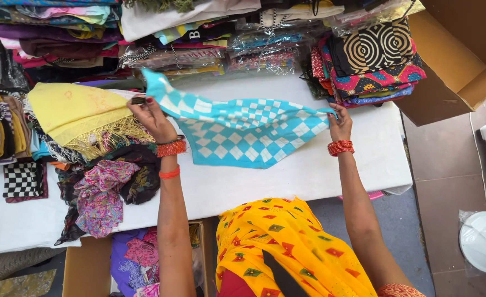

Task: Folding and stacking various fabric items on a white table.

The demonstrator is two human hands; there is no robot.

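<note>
A light blue and white checked cloth [237,129] is stretched out just above the white table [358,165]. My left hand [152,116] grips its left corner and my right hand [339,122] grips its right corner, so the lower edge sags into a point. Both wrists wear red bangles. My yellow patterned garment [287,247] fills the lower middle.
Stacks of folded fabrics [61,33] and bagged cloths [265,47] line the far edge. A yellow fringed cloth [83,113] and floral scarves [103,192] lie left. An open cardboard box [457,66] stands at right, another [86,269] below the table. A white round lid [483,242] lies on the floor.
</note>
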